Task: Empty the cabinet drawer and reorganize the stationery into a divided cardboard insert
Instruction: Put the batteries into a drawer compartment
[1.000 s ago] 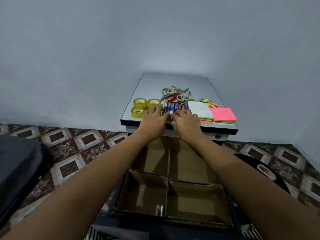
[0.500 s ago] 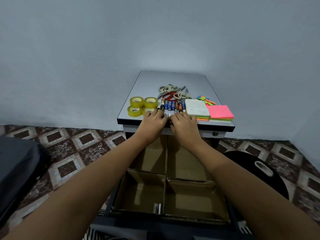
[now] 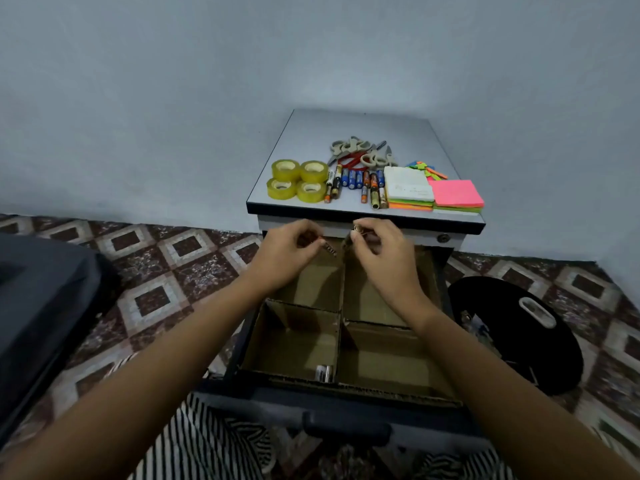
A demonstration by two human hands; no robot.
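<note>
Both hands hold batteries: our left hand (image 3: 287, 252) pinches one battery (image 3: 331, 251), our right hand (image 3: 381, 251) curls round more. Under our fingers lies the cardboard insert (image 3: 343, 289); next, we judge, lower them beside the stored pair (image 3: 324, 372).

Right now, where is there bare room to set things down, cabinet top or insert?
Free: the back of the cabinet top behind the scissors; the insert's near-right compartment; most of the near-left compartment, beside the loose batteries. Crowded: the top's front, from tape rolls to sticky notes.
</note>
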